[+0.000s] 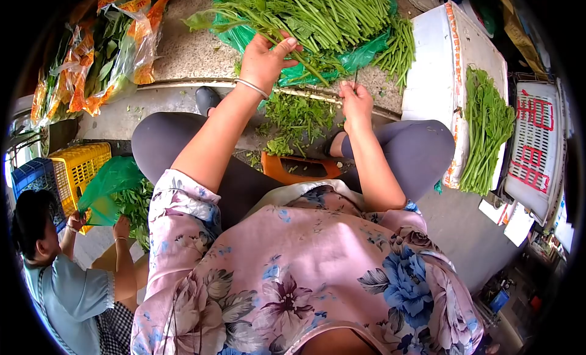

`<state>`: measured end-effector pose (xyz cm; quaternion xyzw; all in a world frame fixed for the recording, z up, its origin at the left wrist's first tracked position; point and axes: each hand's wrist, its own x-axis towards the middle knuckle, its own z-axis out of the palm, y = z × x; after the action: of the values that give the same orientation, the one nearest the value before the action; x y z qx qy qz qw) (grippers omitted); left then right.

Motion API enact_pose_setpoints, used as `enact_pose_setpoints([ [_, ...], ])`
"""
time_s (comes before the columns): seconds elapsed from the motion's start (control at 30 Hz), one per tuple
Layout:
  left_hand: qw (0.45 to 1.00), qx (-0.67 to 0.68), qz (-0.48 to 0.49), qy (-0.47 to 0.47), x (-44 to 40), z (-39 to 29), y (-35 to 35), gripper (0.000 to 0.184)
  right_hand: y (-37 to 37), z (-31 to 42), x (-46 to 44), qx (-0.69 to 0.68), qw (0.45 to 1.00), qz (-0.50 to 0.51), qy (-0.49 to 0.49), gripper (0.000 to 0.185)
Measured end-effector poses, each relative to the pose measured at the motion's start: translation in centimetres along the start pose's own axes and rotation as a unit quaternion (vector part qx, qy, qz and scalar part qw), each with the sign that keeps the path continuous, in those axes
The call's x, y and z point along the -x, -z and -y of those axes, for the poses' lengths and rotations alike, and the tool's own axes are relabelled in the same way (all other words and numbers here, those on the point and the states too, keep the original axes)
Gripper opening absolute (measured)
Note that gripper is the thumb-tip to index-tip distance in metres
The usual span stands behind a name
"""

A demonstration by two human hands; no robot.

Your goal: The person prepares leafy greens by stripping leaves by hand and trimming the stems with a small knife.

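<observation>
My left hand point(268, 59), with a bracelet at the wrist, has thumb and fingers closed on a leafy green stalk point(311, 71). Its leaves point left and its bare end slants down toward my right hand point(357, 102). That right hand is pinched shut just right of the stalk's end; whatever is between its fingertips is too small to name. Just beyond both hands lies a big pile of green stalks point(342, 16) on a green plastic bag point(366, 52). Plucked leaves point(296, 120) are heaped below my hands.
An orange stool point(299, 167) is between my legs. Right are a white foam box point(430, 56), a bundle of greens point(485, 135) and a white crate point(534, 141). Wrapped vegetables point(101, 56) lie at left. Another person point(79, 288) handles a green bag point(113, 187) near a yellow crate point(82, 163).
</observation>
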<state>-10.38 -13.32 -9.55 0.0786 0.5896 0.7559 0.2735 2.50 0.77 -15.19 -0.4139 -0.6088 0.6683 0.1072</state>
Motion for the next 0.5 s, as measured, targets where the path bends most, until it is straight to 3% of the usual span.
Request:
enact_pose_setpoints([
  [0.07,0.999,0.027,-0.035,-0.027,0.0,0.4,0.0,0.01,-0.4,0.2,1.5,0.016,0.995,-0.072,0.073,0.024],
  [0.13,0.998,0.024,-0.049,-0.038,0.1,0.7,-0.3,0.01,-1.7,1.1,3.4,-0.086,0.995,0.0,0.06,0.04],
  [0.27,0.994,0.006,-0.082,-0.074,0.4,1.0,-1.0,0.01,-4.7,1.6,4.5,-0.062,0.988,0.1,0.097,0.055],
  [0.47,0.99,0.015,-0.092,-0.106,0.7,1.4,-1.0,0.01,-6.4,2.4,4.5,-0.046,0.991,0.095,0.076,0.042],
  [0.5,0.99,0.015,-0.093,-0.105,0.8,1.6,-0.9,0.01,-6.2,1.8,4.2,-0.024,0.99,0.062,0.123,0.039],
])
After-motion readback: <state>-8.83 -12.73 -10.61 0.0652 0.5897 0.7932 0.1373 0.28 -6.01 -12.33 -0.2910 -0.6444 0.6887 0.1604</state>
